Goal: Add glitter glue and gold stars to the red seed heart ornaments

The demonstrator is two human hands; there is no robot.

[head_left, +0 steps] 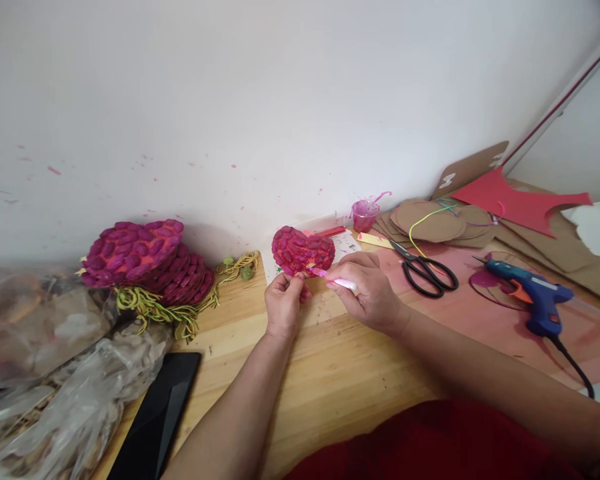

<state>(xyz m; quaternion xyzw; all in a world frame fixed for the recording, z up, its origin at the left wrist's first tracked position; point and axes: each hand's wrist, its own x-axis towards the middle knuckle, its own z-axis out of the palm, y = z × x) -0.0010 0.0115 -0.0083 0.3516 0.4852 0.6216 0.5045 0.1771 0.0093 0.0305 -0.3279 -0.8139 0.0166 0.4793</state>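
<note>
A heart-shaped craft piece, covered in magenta bumps, is tilted up over a paint-spotted white sheet. My left hand pinches its lower edge between thumb and fingers. In my right hand is a slim paintbrush with a white handle and a pink tip, which points at the heart's lower right edge. Whether the tip touches the surface I cannot tell. Behind the hands, against the wall, stands a clear cup smeared with pink paint.
Stacked magenta hearts with yellow-green yarn lie left, beside plastic bags and a black flat device. To the right are black-handled scissors, cardboard ovals, a blue glue gun with its cord, and red sheet material.
</note>
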